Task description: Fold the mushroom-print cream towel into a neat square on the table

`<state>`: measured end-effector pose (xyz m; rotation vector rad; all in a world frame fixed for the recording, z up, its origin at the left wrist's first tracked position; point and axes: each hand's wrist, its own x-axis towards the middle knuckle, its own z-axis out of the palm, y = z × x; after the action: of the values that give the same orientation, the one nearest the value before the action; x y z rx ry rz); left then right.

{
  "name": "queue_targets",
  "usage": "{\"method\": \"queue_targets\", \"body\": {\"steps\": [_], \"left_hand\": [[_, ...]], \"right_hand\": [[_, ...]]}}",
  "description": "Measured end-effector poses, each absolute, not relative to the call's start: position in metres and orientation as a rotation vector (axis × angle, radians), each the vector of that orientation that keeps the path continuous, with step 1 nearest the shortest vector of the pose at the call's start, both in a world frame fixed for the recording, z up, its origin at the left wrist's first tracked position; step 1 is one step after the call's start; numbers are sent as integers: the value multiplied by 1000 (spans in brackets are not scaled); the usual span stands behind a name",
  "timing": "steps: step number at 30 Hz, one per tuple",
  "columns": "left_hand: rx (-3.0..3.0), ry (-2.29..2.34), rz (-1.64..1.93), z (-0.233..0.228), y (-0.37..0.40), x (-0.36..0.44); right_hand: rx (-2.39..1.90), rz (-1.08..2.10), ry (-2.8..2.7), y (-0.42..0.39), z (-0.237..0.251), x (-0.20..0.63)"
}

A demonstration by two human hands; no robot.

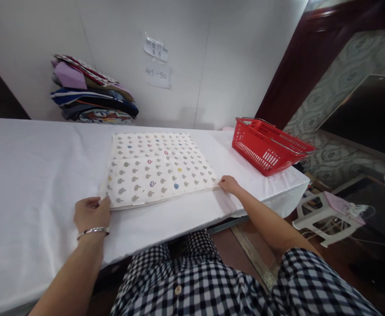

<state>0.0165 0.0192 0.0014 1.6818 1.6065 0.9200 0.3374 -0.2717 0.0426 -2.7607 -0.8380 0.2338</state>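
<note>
Folded cloth [158, 169]: cream, printed with grey and coloured motifs — lies flat at the table's near edge.
Left hand [91, 213]: fingers curled on the near-left corner; bracelet at the wrist.
Right hand [228, 184]: fingertips resting on the near-right corner — no closed grip.
Table [31, 175]: white cover.
Red basket [267, 145]: at the right end.
Fabric stack [90, 92]: against the wall.

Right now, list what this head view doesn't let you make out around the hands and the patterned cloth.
- Left hand: fingertips hidden at the patterned cloth corner; grip unclear.
- Right hand: at the other near corner; pinching or just resting, too small to tell.
- Wall notes: upper writing too small to read.
- Red basket: contents hidden by its near wall.
- Stacked fabrics: count unclear.
</note>
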Motion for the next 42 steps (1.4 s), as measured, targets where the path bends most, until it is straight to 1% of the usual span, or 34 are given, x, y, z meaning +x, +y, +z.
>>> {"method": "queue_targets", "body": {"steps": [2, 4, 7, 11, 14, 16, 19, 22, 26, 29, 37, 42], "left_hand": [[1570, 1607, 881, 5, 16, 17], [1595, 1629, 862, 9, 13, 17], [1854, 1666, 791, 16, 10, 14], [2187, 1667, 578, 21, 9, 3], [2509, 1592, 652, 21, 6, 0], [2749, 1366, 771, 21, 0, 5], [2942, 822, 806, 21, -13, 27], [2947, 430, 719, 21, -27, 55], [2954, 196, 493, 18, -39, 83], [2961, 192, 414, 13, -39, 89], [2990, 255, 457, 9, -40, 90], [2969, 247, 430, 8, -39, 91]], "right_hand": [[-2736, 155, -936, -270, 45, 330], [-2679, 143, -1073, -269, 46, 324], [-2554, 168, -1368, -267, 43, 319], [-2458, 100, -1641, -268, 32, 325], [-2449, 88, -1694, -270, 28, 332], [-2427, 119, -1720, -271, 28, 335], [-2391, 171, -1752, -269, 33, 337], [-2398, 210, -1784, -267, 39, 338], [-2449, 236, -1834, -264, 43, 338], [-2489, 194, -1897, -265, 44, 335], [-2611, 100, -2043, -262, 47, 326], [-2611, 43, -2093, -259, 44, 328]]}}
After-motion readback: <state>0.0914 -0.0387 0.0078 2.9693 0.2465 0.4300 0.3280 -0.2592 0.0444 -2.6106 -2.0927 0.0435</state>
